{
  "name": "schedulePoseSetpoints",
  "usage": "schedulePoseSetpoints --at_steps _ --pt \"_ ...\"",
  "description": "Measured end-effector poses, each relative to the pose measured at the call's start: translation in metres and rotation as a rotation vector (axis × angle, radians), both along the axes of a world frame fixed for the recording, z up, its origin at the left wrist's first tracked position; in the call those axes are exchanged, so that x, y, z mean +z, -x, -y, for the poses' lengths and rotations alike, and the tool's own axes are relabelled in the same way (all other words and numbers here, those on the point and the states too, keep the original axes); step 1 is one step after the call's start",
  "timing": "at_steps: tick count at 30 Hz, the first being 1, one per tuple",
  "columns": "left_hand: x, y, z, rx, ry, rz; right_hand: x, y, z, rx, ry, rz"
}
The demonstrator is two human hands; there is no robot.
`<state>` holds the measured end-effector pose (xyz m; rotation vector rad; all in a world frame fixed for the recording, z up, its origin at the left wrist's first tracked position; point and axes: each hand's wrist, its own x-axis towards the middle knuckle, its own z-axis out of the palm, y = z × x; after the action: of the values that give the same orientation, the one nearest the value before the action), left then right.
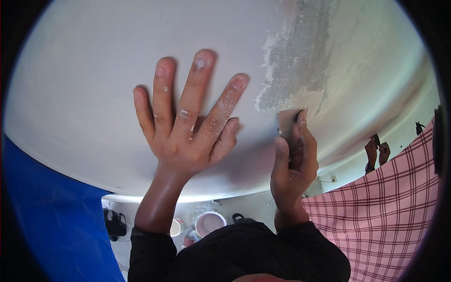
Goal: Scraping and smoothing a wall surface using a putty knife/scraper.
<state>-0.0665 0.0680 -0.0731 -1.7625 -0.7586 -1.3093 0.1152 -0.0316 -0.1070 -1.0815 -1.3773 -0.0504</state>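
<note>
My left hand (183, 122) lies on the smooth white wall (94, 84), fingers spread, white powder on its skin. It holds nothing. In my right hand (298, 164) is a flat, rectangular scraper blade (286, 117), gripped between thumb and fingers. The blade's far edge is at or close to the wall, just below a rough grey patch (298, 61) with ragged white edges; contact cannot be made out. Part of the scraper is hidden by my palm and fingers.
A blue sheet (47, 211) hangs at the left, a pink checked cloth (376, 211) at the right. Below, on the floor, stand a pink-and-white bucket (210, 224) and a smaller tub (175, 228). Black items (114, 223) lie beside the blue sheet.
</note>
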Motion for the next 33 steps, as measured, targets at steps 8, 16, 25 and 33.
schedulePoseSetpoints --at_steps 8,16,25,33 --pt "0.005 -0.007 0.005 0.003 0.047 0.005 0.001 -0.003 -0.002 0.002 -0.034 -0.093" --pt "0.009 -0.013 0.009 0.022 0.08 0.006 0.006 -0.002 -0.012 -0.013 -0.147 -0.121" --pt "0.01 -0.012 0.016 0.051 0.083 -0.007 0.006 -0.009 -0.012 -0.015 -0.131 -0.078" --pt "0.009 -0.017 0.024 0.061 0.081 -0.002 0.014 -0.021 -0.001 0.084 -0.079 -0.249"
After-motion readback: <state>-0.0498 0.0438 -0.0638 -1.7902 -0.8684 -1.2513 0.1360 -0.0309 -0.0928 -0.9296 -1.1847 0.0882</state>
